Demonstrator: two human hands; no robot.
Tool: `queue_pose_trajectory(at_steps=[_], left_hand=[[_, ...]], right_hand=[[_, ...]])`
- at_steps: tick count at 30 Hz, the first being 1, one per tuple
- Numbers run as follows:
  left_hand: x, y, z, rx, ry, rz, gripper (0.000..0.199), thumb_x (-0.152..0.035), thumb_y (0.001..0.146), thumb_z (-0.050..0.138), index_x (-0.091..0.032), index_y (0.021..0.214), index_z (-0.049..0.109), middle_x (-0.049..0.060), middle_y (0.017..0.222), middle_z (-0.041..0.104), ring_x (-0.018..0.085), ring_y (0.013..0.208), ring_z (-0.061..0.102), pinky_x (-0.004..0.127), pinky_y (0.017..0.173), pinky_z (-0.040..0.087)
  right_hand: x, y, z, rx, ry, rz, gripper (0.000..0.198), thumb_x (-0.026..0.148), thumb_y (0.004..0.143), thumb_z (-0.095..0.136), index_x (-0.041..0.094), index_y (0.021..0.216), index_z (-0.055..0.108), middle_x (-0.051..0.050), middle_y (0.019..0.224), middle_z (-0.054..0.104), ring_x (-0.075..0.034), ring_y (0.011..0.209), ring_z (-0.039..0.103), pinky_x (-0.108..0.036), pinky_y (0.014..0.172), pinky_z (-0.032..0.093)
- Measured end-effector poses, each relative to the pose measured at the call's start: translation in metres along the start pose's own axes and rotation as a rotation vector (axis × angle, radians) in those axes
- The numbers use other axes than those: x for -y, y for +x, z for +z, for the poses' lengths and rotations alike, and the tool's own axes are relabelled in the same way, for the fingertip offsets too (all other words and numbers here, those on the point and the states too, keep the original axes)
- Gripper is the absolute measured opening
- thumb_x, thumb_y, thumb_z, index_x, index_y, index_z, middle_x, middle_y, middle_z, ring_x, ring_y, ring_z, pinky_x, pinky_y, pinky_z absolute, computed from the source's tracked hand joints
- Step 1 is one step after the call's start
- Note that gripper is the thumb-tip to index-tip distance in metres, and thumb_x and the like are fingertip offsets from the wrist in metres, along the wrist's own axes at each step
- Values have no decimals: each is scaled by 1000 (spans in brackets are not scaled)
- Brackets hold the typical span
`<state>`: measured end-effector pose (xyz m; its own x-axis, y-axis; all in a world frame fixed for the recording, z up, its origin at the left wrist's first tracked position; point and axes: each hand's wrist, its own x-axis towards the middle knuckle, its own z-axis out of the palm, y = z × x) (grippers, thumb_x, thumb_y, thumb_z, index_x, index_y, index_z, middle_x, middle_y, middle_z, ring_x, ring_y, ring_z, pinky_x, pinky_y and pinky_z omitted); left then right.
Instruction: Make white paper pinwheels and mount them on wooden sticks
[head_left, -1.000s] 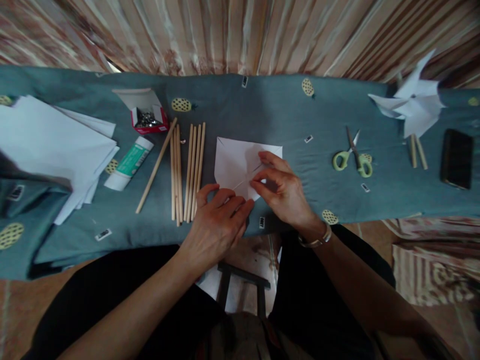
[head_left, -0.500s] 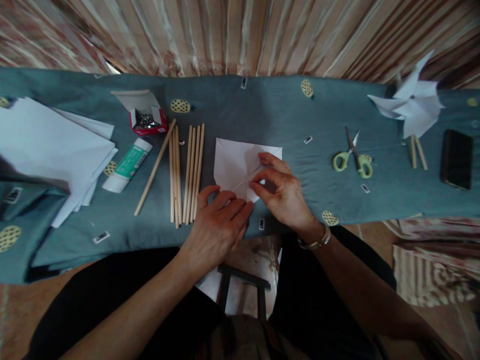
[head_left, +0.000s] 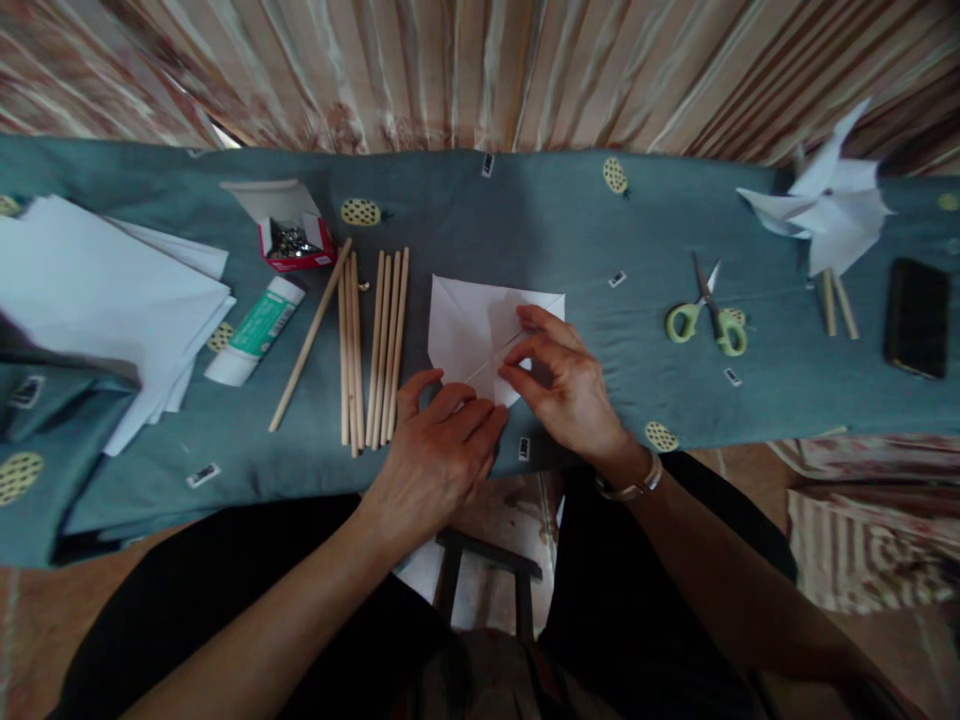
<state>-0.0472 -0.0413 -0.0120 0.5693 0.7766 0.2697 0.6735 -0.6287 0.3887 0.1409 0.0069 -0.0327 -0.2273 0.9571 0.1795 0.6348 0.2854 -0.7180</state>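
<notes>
A white paper square [head_left: 465, 310] with slits cut in from its corners lies in front of me on the cloth. On its near left edge rests my left hand [head_left: 442, 450], fingers curled and holding the paper down, thumb out to the side. My right hand [head_left: 566, 390] is over the paper's right side, its thumb and index finger pinched on the paper beside a diagonal slit. That hand hides the right corner of the sheet, and the fingertips of the left hand are partly covered.
Several wooden sticks [head_left: 386, 345] lie left of the paper, beside a glue stick [head_left: 255, 330] and an open box of metal pins [head_left: 292, 245]. White sheets [head_left: 112, 290] are piled far left. Scissors [head_left: 705, 310], a paper pinwheel [head_left: 832, 205] and a phone [head_left: 916, 318] lie right.
Almost nothing differs. Both hands keep their places on the paper, and the view has shifted very slightly.
</notes>
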Motion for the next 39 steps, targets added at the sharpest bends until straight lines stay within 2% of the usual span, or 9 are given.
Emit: queue_pose_trajectory(at_steps=[10,16,20,24,27,30,35,39], left_hand=[[0,2,-2,-13,-1,7,22,-15,92,54,-24,109,64,2,98,74,25,98,64,52,107,36],[-1,3,-2,-10,14,15,21,-15,92,54,-25,108,64,2,97,73,25,98,64,52,107,37],[0,3,-2,9,12,10,22,-14,92,54,-26,108,63,2,95,73,25,99,65,53,107,38],[-1,2,-1,3,27,-2,19,-16,92,53,-26,105,63,1,94,72,25,100,64,55,111,35],[-1,2,-1,-7,53,-14,16,-17,93,52,-25,100,64,1,97,71,24,103,63,54,113,33],[-1,2,1,-16,59,1,16,-16,94,53,-25,102,64,0,99,71,23,105,62,54,114,31],[-1,2,4,-32,83,35,18,-14,93,55,-24,106,64,1,101,72,25,101,63,56,112,32],[-1,4,5,-34,124,30,15,-15,95,54,-25,102,63,-1,93,73,23,97,65,54,112,33]], right_hand=[[2,-4,1,-5,-60,-72,13,19,91,58,25,93,70,-6,142,55,-27,131,52,-51,110,44],[5,-8,1,17,-139,-124,20,22,93,53,29,99,71,-2,146,51,-29,136,47,-52,112,42],[9,-12,2,55,-239,-163,24,21,96,46,26,104,69,-7,148,51,-30,139,44,-53,114,38],[14,-14,9,88,-283,-165,32,21,100,39,19,120,63,-14,146,54,-28,138,46,-49,113,39],[16,-14,17,83,-339,-219,36,18,101,34,15,130,56,-15,143,56,-24,136,49,-44,112,42],[11,-15,19,41,-375,-292,36,17,102,31,15,129,56,-13,142,58,-23,134,50,-43,111,43],[0,-16,15,28,-313,-287,32,20,100,38,25,120,62,-7,148,51,-27,141,43,-50,113,41],[4,-19,15,43,-319,-285,36,18,100,37,21,129,57,-11,147,53,-26,138,46,-49,112,42]])
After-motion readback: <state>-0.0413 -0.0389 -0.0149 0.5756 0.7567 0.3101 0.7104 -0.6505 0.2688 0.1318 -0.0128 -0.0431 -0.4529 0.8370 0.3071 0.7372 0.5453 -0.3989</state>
